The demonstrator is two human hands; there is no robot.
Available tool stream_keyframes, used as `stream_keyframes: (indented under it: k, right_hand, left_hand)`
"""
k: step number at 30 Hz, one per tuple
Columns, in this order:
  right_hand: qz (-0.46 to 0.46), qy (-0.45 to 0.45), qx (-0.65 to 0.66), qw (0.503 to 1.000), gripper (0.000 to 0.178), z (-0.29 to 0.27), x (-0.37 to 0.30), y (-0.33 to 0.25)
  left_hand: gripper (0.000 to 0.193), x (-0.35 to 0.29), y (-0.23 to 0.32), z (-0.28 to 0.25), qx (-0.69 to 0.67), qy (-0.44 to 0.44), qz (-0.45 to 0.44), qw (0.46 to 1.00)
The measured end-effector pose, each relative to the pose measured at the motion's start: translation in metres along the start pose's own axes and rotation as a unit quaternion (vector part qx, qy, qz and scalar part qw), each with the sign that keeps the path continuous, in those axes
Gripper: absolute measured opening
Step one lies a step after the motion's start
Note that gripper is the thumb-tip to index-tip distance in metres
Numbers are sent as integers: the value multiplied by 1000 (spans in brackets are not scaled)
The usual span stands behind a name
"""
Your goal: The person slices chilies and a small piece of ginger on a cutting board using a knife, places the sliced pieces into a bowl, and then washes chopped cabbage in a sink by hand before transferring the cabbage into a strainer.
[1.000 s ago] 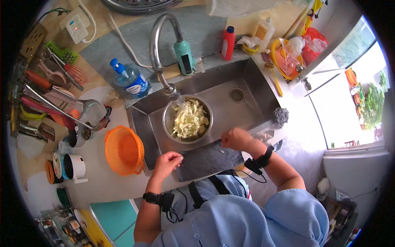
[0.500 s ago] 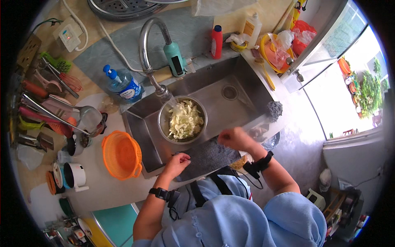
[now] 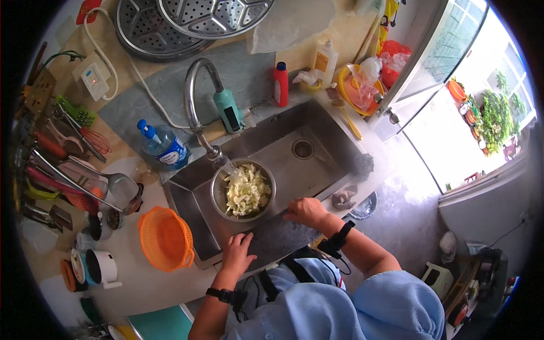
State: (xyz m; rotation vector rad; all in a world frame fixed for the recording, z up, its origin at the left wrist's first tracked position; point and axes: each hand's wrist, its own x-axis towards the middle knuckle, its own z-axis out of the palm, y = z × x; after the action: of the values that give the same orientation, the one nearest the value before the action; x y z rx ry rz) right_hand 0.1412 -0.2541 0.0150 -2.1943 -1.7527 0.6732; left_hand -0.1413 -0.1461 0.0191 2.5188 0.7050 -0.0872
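A dark textured mat [image 3: 283, 239] lies along the front edge of the sink, close to my waist. My left hand [image 3: 237, 254] rests at the mat's left end, fingers stretched out and slightly apart. At its far right edge my right hand [image 3: 307, 213] is closed, with the fingertips curled down onto the mat and partly hidden. Beyond both hands a round metal bowl [image 3: 214, 199] stands in the sink, holding pale green-white cut vegetable pieces [image 3: 248, 190]. Water runs from the curved faucet [image 3: 190, 96] into the bowl.
The steel sink [image 3: 334, 150] has a drain on its right side. An orange colander [image 3: 164, 238] stands on the counter to the left, near a blue soap bottle [image 3: 170, 150]. A red bottle [image 3: 281, 85] is behind the sink. A grey scrubber [image 3: 364, 165] lies at the right rim.
My right hand has come down onto the mat's far edge from above it. My left hand's fingers have spread on the mat. The whole view has shifted a little.
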Motion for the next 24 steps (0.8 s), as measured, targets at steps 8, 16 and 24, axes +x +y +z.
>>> stream_keyframes:
  k: [8, 16, 24]
  right_hand:
    - [102, -64, 26, 992, 42, 42, 20, 19]
    - [92, -80, 53, 991, 42, 59, 36, 31]
    - [99, -41, 50, 993, 37, 56, 32, 21]
  left_hand:
    - [87, 8, 2, -3, 57, -50, 23, 997]
    - [92, 19, -13, 8, 27, -101, -13, 994]
    - [124, 37, -26, 27, -3, -229, -17, 973]
